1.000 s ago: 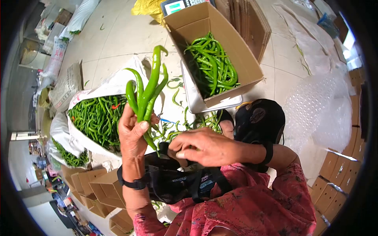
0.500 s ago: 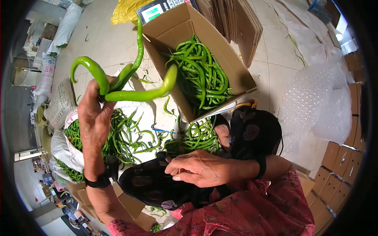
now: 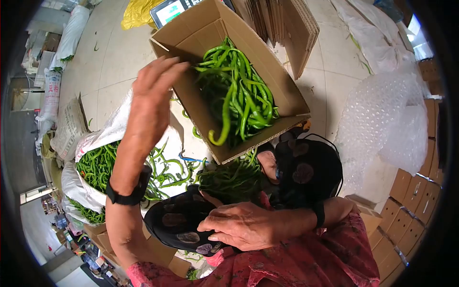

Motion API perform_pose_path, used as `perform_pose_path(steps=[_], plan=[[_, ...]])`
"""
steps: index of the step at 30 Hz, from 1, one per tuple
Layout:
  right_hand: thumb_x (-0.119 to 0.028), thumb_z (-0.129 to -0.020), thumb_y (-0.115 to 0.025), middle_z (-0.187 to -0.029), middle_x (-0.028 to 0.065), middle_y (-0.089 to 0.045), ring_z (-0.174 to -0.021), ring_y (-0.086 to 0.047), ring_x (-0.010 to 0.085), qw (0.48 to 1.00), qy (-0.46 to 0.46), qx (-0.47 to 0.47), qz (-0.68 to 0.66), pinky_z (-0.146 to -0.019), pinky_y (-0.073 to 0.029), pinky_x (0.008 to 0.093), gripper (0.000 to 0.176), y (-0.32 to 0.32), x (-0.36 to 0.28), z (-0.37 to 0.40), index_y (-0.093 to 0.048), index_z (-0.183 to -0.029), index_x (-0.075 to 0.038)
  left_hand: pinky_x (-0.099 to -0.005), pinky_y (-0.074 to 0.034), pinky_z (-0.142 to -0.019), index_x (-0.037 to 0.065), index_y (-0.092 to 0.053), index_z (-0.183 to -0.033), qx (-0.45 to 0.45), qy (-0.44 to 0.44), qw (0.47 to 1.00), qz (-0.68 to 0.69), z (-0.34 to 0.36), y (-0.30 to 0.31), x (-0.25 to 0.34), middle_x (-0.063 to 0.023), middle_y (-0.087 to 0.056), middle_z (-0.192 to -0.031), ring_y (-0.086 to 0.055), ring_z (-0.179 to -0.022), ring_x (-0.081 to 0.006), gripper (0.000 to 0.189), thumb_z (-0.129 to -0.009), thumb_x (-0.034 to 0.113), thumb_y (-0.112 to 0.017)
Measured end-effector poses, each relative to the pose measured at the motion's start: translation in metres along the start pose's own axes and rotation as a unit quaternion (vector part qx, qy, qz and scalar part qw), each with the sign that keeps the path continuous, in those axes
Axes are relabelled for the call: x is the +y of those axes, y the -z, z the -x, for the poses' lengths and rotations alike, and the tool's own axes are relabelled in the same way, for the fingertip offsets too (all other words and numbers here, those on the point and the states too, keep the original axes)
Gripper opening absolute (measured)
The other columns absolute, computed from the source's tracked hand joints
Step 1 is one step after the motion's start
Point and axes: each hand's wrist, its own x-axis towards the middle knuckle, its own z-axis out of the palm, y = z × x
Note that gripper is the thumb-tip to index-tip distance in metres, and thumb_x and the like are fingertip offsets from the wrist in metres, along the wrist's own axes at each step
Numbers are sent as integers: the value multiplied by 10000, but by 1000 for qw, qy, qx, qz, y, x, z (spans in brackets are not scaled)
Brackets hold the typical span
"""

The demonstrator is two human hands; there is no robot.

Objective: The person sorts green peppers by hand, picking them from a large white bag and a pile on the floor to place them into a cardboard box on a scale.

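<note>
My left hand (image 3: 154, 91) is at the left wall of the cardboard box (image 3: 189, 101), its fingers stretched out, slightly blurred, with nothing held. Inside the box lies a heap of long green chili peppers (image 3: 244, 91). One curved chili pepper (image 3: 224, 119) is smeared by motion near the box's front left side. My right hand (image 3: 239, 225) rests on my dark-clad knee, fingers loosely bent and thumb apart, holding nothing.
A white sack (image 3: 103, 160) full of chili peppers lies open at left, with loose peppers beside it. A scale (image 3: 169, 10) and yellow bag (image 3: 138, 13) sit behind the box. Flattened cardboard (image 3: 296, 38) stands beyond it; bubble wrap (image 3: 382, 124) lies right.
My left hand has moved right to the box and let go of the chili peppers it held. My right hand remains on my knee. The box appears slightly lower and further left in view.
</note>
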Motion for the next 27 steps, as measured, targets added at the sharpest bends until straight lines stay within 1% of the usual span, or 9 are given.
perform_pose_path(steps=[5,10,12,13,14,16,18,22,27], plan=[[-162,-928,-585,-908,134,-571,-894,-592,329,1000,7,-10,13,-754,-464,430,214,-6,4,1,-500,-1104,-73,-367,-496,-892,46,-629,-1187,-16,169,979,110,75,23,-31,-162,-664,-1110,-641,-1021,-347,417,-798,-101,-596],[-153,-917,-597,-902,133,-569,-872,-592,338,1000,-16,-22,12,-742,-465,432,230,-13,9,-5,-504,-1110,-72,-336,-497,-915,6,-565,-1291,-97,357,894,252,228,-3,-93,-166,-670,-1168,-636,-1085,-222,419,-874,-37,-578],[-146,-911,-601,-904,133,-573,-875,-596,339,999,-20,-36,14,-747,-467,433,232,-16,11,-9,-509,-1110,-69,-320,-455,-972,-27,-560,-1289,-143,465,821,298,299,-19,-110,-134,-575,-1275,-584,-1130,-228,411,-925,154,-618],[-139,-906,-605,-906,133,-576,-878,-600,340,999,-23,-41,17,-751,-469,433,235,-17,12,-11,-515,-1111,-67,-302,-504,-883,-15,-560,-1283,-47,426,838,338,361,-48,-122,-166,-675,-1141,-649,-998,-206,389,-903,67,-570],[-139,-906,-605,-906,133,-576,-878,-600,340,998,-25,-48,18,-751,-469,433,235,-19,14,-13,-515,-1111,-67,-294,-505,-867,-16,-631,-1186,65,501,714,485,395,-65,-111,-166,-688,-1103,-645,-998,-195,310,-893,81,-600],[-119,-893,-609,-895,131,-578,-879,-609,335,998,-42,-34,12,-755,-472,434,221,-22,18,-19,-530,-1089,-56,-314,-515,-863,-34,-631,-1181,-108,548,776,293,447,-85,-101,-192,-680,-1118,-649,-1028,-222,360,-858,123,-652],[-122,-879,-628,-916,138,-608,-876,-629,334,997,-50,-58,6,-758,-497,422,206,-25,21,-26,-568,-1058,-40,-345,-530,-848,-35,-604,-1223,-48,487,796,356,540,-135,-98,-201,-680,-1115,-670,-993,-260,425,-837,136,-648],[-115,-868,-639,-981,141,-663,-899,-675,295,977,-191,-87,26,-792,-541,372,220,-36,15,-47,-621,-1070,-30,-364,-532,-869,-30,-602,-1212,40,590,704,393,592,-168,-34,-222,-675,-1096,-670,-1011,-313,425,-830,154,-625],[-89,-896,-625,-1018,155,-683,-895,-686,271,968,-221,-113,44,-765,-543,334,216,-55,36,-66,-622,-1100,-19,-364,-508,-925,-36,-578,-1228,66,681,689,238,576,-176,-49,-204,-667,-1141,-653,-1058,-294,411,-841,98,-617]])
